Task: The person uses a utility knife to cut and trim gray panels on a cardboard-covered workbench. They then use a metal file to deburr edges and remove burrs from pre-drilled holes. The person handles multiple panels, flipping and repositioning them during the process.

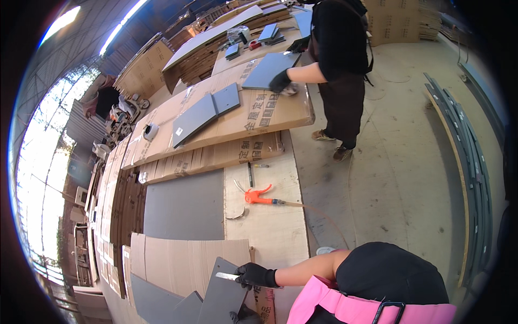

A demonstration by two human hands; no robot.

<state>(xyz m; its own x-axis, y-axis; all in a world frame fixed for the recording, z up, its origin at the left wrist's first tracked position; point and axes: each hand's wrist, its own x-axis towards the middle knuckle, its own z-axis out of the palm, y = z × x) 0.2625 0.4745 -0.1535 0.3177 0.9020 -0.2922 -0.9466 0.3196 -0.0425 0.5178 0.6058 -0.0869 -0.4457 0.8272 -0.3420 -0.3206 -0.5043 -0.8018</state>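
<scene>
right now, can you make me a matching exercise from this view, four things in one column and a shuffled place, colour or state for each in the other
Column one
1. trigger gun
2. right hand
3. roll
4. left hand

Column two
A. on a cardboard-wrapped package
B. at the picture's lower edge, by a grey panel
C. bright orange
D. holding a silvery strip

Pairs: 1-C, 2-D, 3-A, 4-B

Left grip (247, 315) cut by lower edge, silver strip (226, 276) partly hidden (by right grip (253, 275)), co-worker (341, 48) cropped above.
</scene>
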